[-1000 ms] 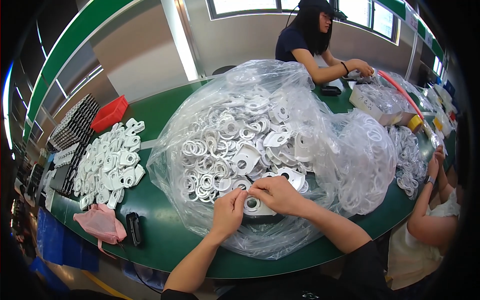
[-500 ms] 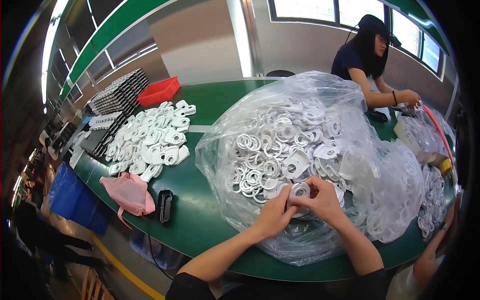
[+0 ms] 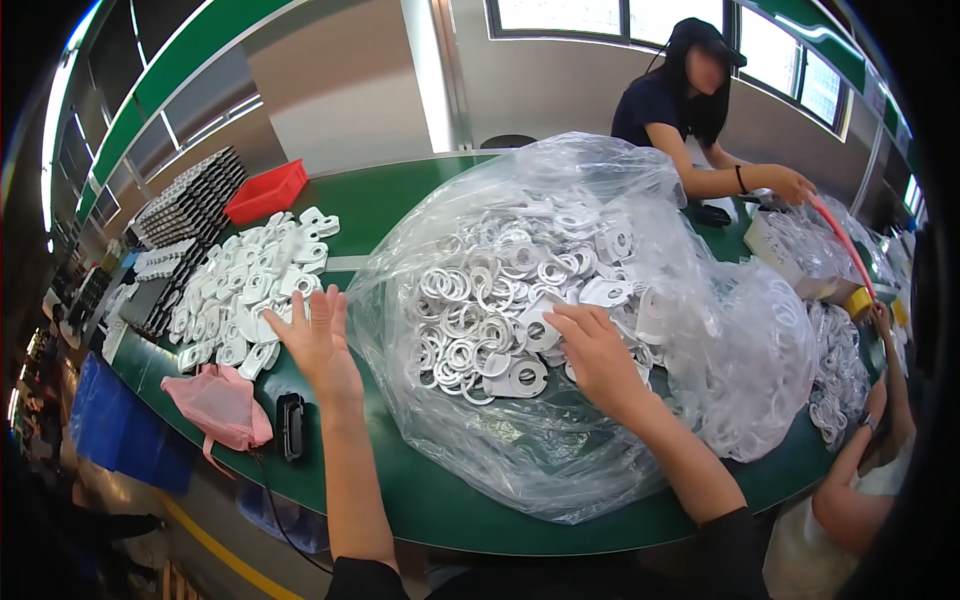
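Note:
My left hand is raised over the table, palm up and fingers spread, with nothing in it. It is nearest to a heap of white plastic parts with round holes. My right hand reaches into a large clear plastic bag. Its bent fingers pinch the edge of a flat white plastic part on the pile; the thumb is mostly hidden. White rings and flat holed plates lie jumbled in the opened bag.
On the green table are a red bin, stacked dark trays, a pink mesh pouch and a black case. Across the table a person holds a red strip. Another person's arms are at the right.
My hands have parted and no longer hold the ringed white part between them. The left has swung left and opened; the right has moved onto the pile. The view has shifted right.

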{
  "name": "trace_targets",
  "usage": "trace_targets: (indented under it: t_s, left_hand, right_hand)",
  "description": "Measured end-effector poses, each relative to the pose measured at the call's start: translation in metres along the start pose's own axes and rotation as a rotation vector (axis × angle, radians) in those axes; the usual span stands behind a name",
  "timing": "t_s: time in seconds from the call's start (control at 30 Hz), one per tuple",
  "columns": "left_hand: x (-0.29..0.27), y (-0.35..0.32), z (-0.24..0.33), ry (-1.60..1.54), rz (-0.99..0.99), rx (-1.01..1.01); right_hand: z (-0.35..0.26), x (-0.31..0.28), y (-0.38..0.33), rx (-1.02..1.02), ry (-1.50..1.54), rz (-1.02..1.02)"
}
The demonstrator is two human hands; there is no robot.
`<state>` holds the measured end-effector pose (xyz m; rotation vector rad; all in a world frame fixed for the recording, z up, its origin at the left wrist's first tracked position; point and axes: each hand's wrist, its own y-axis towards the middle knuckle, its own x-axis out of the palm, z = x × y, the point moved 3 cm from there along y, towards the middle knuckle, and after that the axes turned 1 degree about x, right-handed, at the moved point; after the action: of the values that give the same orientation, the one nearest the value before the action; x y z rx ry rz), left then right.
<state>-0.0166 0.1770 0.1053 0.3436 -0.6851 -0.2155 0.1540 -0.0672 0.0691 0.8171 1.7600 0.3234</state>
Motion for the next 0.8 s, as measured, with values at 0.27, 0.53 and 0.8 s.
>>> trace_targets:
  t_s: [0.27,0.53,0.8]
  left_hand:
    - [0.017,-0.058,-0.049,0.959,-0.871,-0.014]
    - [0.018,-0.074,-0.051,1.222,-0.851,0.286]
    - [0.032,-0.105,-0.049,0.299,-0.608,-0.355]
  right_hand:
    - [0.009,0.008,0.014,-0.126,-0.343,-0.002]
    - [0.008,-0.017,0.005,0.415,0.267,0.049]
    - [-0.01,0.025,-0.012,0.575,1.113,-0.293]
